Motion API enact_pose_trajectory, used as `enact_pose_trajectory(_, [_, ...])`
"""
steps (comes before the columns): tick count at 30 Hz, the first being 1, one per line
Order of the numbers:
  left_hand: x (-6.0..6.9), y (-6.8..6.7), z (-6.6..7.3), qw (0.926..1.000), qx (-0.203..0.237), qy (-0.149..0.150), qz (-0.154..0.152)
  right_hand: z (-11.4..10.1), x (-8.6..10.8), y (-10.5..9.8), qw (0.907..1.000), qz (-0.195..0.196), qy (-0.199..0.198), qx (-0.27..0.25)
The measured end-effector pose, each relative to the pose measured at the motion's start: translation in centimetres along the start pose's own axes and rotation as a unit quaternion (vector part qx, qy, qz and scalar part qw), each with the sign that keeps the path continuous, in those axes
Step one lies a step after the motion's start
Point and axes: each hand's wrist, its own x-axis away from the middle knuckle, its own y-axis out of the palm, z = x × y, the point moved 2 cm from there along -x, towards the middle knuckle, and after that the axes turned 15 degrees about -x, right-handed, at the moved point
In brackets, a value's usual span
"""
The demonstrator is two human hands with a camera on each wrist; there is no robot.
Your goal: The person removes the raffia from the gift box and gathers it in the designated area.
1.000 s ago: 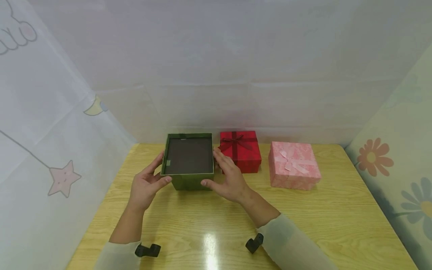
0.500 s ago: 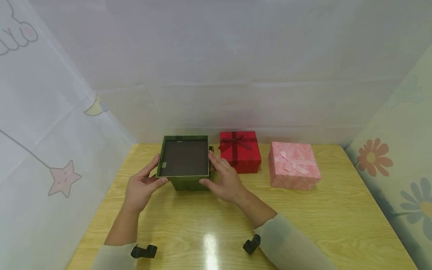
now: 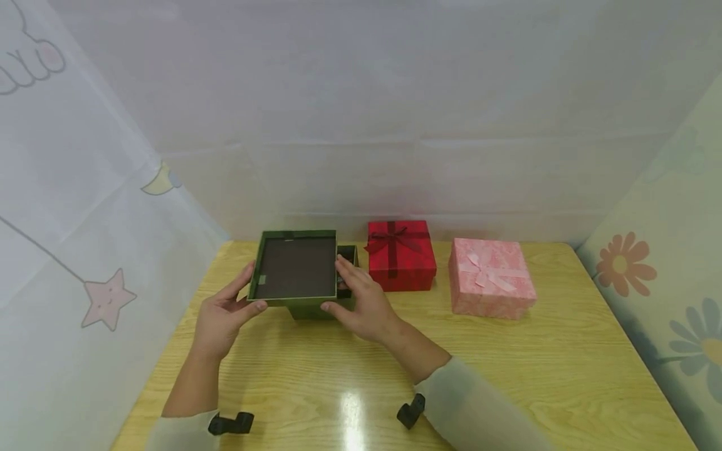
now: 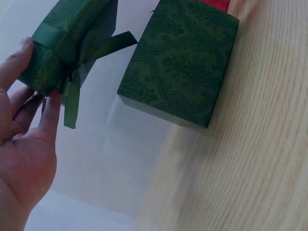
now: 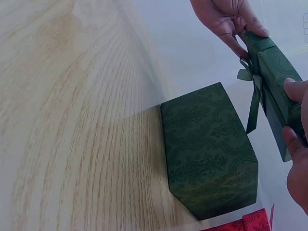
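Observation:
Upturned, with its dark inner side facing up, the green box lid (image 3: 299, 266) is held between both hands above and left of the green box (image 4: 180, 62). My left hand (image 3: 217, 326) grips the lid's left side, thumb at the front corner. On the opposite side my right hand (image 3: 366, 307) holds the lid between thumb and fingers. A green ribbon bow (image 4: 74, 67) hangs from the lid's underside in the left wrist view. The patterned box (image 5: 207, 149) stands on the table; a strip of its open top shows at right, contents too dark to tell.
A red gift box (image 3: 400, 257) with a dark ribbon stands just right of the green box. Farther right is a pink gift box (image 3: 492, 275) with a pink bow. Behind the wooden table (image 3: 479, 369) hangs a pale cloth wall (image 3: 395, 125).
Both hands have carried the lid left and slightly toward the person. It has come off the green box, uncovering part of its opening at right. The red and pink boxes stay put.

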Motion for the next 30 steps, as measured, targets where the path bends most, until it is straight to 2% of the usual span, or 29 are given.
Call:
enact_pose_trajectory(7, [0.3,-0.9,-0.3,0.9999,0.001,-0.011,-0.005,-0.2,-0.3,0.8,1.0,-0.008,0.001,0.004])
enact_pose_trajectory(15, [0.9,-1.9,-0.6,0.9996,-0.009,-0.024,-0.009,-0.7,-0.6,1.9,0.999,-0.032,0.031,0.008])
enact_pose_trajectory(22, [1.3,-3.2,-0.9,0.9999,-0.012,-0.007,-0.002,-1.0,-0.7,3.0,0.9982,-0.044,0.031,0.025])
enact_pose_trajectory(30, [1.6,-4.5,-0.9,0.9999,0.0,0.011,-0.011,-1.4,-1.1,4.2,0.9985,-0.043,0.02,0.027])
